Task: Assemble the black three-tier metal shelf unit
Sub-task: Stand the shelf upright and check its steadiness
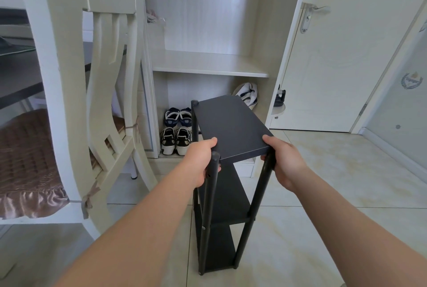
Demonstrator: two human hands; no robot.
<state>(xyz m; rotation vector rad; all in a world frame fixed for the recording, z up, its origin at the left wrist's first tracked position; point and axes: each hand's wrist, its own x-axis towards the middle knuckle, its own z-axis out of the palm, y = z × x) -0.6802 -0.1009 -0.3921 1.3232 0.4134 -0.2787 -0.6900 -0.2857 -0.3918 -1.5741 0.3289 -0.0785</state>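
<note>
Partly behind top panel [231, 125]: middle tier [227, 196].

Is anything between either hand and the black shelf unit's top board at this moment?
Nothing visible stands in the way. The left hand and the right hand both grip the near corners of the top board, thumbs on its upper face.

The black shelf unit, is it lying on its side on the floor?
No, the black shelf unit stands upright on the tiled floor, and the left hand and right hand hold its top board.
</note>
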